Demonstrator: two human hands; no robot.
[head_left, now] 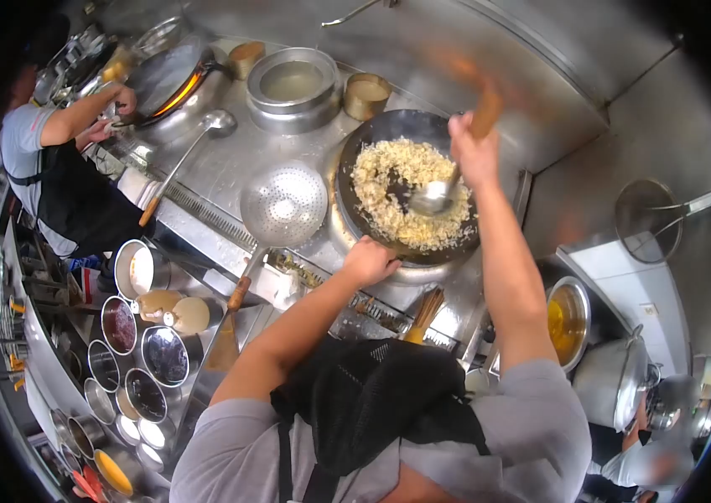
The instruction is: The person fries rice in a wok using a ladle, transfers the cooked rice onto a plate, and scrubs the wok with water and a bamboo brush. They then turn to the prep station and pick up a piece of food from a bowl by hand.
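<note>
Blk round wok (406, 126), just fwd of L hand (370, 261), which grips near rim. Pale-yel. rice-like food (375, 180) loose inside, below R hand (474, 152). Metal ladle (433, 199) tilted, blurred wood hdl. in R hand, bowl down in food.

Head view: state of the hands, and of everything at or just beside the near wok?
Food: loose pieces
Wok: holding the food
Ladle: bowl in the food
Left hand: at the wok's near rim, grip unclear
Right hand: gripping the ladle
Strainer: unheld
Pot: uncovered
</note>
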